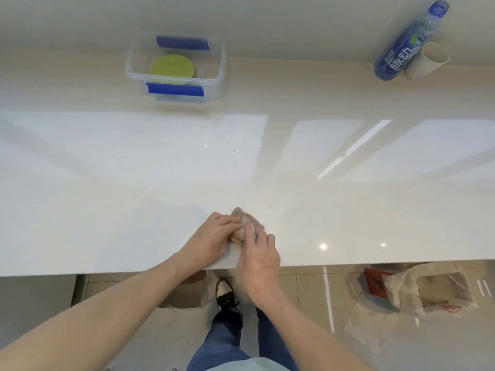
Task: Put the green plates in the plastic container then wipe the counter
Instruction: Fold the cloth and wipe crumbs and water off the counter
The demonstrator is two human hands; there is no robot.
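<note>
Green plates (172,68) lie inside the clear plastic container (218,66) with blue clips, at the back of the white counter (134,183). A pinkish folded cloth (247,220) rests on the counter close to its front edge. My left hand (211,238) and my right hand (258,253) both press on the cloth from the near side, fingers curled over it. Most of the cloth is covered by my fingers.
A blue drink bottle (407,46) and a white paper cup (426,61) stand at the back right by the wall. Below the counter edge the tiled floor shows a plastic bag (417,287) with a red box, plus my leg and shoe.
</note>
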